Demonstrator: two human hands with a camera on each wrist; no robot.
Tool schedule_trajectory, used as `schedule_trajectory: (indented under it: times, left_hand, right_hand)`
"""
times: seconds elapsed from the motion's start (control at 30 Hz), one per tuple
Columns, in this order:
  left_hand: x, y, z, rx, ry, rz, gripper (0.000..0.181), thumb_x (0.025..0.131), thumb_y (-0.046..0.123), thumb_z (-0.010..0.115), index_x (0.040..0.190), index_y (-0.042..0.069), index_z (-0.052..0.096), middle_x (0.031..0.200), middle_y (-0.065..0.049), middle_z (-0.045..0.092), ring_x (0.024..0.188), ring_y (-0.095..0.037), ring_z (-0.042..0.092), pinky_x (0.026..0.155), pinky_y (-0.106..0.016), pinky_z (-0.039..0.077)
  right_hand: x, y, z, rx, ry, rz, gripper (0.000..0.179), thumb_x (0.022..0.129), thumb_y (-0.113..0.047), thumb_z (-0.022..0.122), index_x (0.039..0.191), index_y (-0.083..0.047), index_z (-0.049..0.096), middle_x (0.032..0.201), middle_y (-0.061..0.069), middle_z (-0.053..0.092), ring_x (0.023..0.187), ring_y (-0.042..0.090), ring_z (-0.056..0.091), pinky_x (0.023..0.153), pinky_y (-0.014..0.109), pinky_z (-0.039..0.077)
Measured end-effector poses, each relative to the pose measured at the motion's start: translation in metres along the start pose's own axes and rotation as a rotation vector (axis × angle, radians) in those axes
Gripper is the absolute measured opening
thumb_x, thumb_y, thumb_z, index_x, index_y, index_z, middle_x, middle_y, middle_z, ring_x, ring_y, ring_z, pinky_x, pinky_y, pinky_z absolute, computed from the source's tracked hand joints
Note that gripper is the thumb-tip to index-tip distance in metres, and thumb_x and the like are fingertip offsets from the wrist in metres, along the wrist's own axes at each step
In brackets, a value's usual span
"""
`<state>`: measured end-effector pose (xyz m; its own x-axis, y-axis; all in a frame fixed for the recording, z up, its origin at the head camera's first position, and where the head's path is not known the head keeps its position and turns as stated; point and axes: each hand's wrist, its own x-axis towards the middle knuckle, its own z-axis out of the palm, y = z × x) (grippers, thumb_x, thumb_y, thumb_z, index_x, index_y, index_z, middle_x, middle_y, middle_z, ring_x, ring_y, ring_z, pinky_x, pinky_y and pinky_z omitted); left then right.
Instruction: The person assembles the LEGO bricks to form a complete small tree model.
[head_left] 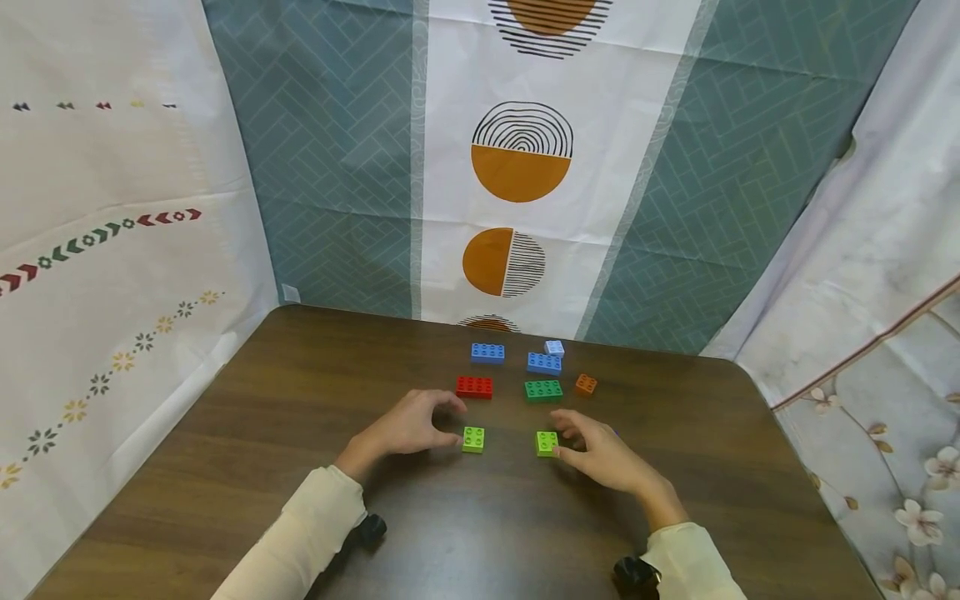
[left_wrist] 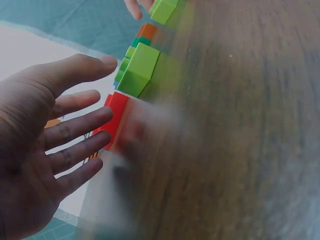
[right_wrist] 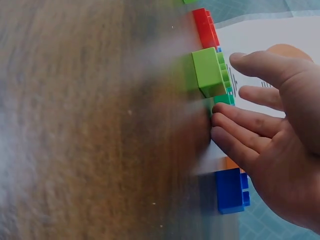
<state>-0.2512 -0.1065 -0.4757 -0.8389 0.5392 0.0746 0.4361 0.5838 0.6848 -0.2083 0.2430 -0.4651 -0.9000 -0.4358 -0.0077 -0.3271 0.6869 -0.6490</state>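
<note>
Two lime green bricks with studs lie on the brown table. My left hand (head_left: pixel 415 423) is just left of the left lime brick (head_left: pixel 473 440), thumb tip close to its side. In the left wrist view its fingers (left_wrist: pixel 75 127) are spread, with nothing in them. My right hand (head_left: pixel 602 450) reaches in beside the right lime brick (head_left: pixel 546 444), its thumb overlapping the brick's edge in the head view. The right wrist view shows those fingers (right_wrist: pixel 245 120) loosely extended and holding nothing. A dark blue brick (right_wrist: pixel 231 191) lies beyond the right hand, mostly hidden by it in the head view.
Farther back on the table (head_left: pixel 360 358) lie a red brick (head_left: pixel 474 387), a green brick (head_left: pixel 543 391), an orange brick (head_left: pixel 586 384), two blue bricks, one at the left (head_left: pixel 487 353) and one at the right (head_left: pixel 544 363), and a pale blue brick (head_left: pixel 554 348). Patterned cloths hang behind.
</note>
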Motion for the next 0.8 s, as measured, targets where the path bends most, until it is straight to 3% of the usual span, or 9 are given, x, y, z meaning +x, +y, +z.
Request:
schedule_trajectory:
  times: [0.33, 0.53, 0.8]
  left_hand:
    - [-0.0002, -0.0029, 0.0061, -0.028, -0.01, 0.006, 0.038, 0.083, 0.022, 0.086, 0.117, 0.012, 0.073, 0.116, 0.001, 0.074, 0.111, -0.018, 0.066, 0.103, -0.047, 0.053]
    - [0.0005, -0.0032, 0.0072, -0.023, -0.011, -0.01, 0.036, 0.083, 0.022, 0.087, 0.116, 0.014, 0.074, 0.114, 0.002, 0.075, 0.11, -0.017, 0.065, 0.104, -0.047, 0.051]
    - [0.0011, -0.0052, 0.0095, 0.002, -0.015, -0.002, 0.031, 0.083, 0.023, 0.087, 0.112, 0.018, 0.076, 0.115, 0.004, 0.076, 0.111, -0.015, 0.065, 0.103, -0.045, 0.052]
  right_hand:
    - [0.0022, 0.0035, 0.0032, -0.055, 0.026, 0.001, 0.046, 0.094, -0.02, 0.075, 0.135, -0.004, 0.063, 0.131, 0.012, 0.068, 0.112, 0.028, 0.065, 0.092, 0.046, 0.057]
    - [0.0052, 0.003, 0.0052, -0.075, 0.04, 0.032, 0.042, 0.092, -0.019, 0.077, 0.132, -0.007, 0.066, 0.123, 0.008, 0.07, 0.106, 0.024, 0.065, 0.089, 0.043, 0.057]
    - [0.0091, 0.0047, 0.0076, -0.092, 0.057, 0.014, 0.038, 0.091, -0.016, 0.077, 0.128, -0.008, 0.069, 0.114, 0.004, 0.072, 0.1, 0.018, 0.065, 0.085, 0.035, 0.056]
